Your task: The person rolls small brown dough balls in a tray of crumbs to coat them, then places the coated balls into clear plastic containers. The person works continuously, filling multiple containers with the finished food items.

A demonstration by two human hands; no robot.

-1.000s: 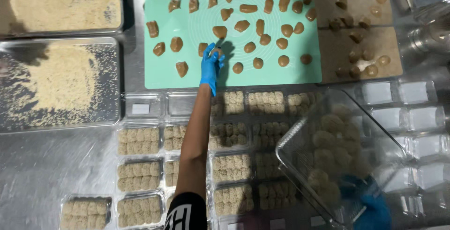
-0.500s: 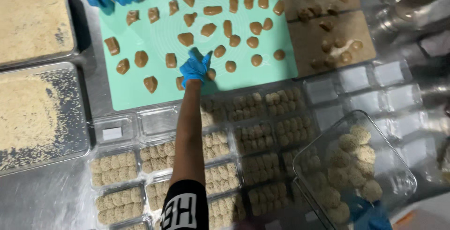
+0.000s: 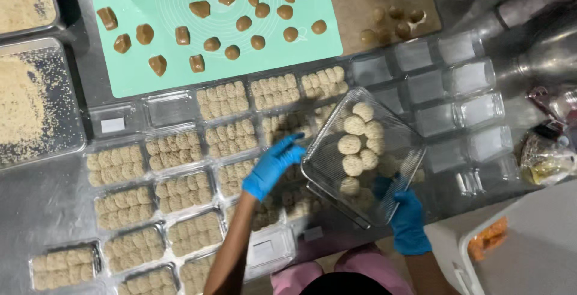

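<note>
My right hand (image 3: 406, 218), in a blue glove, holds a tilted wire mesh tray (image 3: 336, 169) from below; several crumb-coated balls (image 3: 356, 145) lie in it. My left hand (image 3: 273, 164), also blue-gloved, hovers with fingers apart just left of the tray's edge, over clear plastic boxes filled with coated pieces (image 3: 180, 193). It holds nothing that I can see. At the top lies a green mat (image 3: 156, 12) with several brown uncoated pieces (image 3: 211, 44).
Metal trays of breadcrumbs (image 3: 24, 109) sit at the left. Empty clear boxes (image 3: 457, 85) line the right side. A brown board with a few pieces (image 3: 390, 12) lies top right. A white bin edge (image 3: 481, 253) is at bottom right.
My left hand has drawn back from the green mat to the edge of the mesh tray. The tray has come up toward the middle of the view.
</note>
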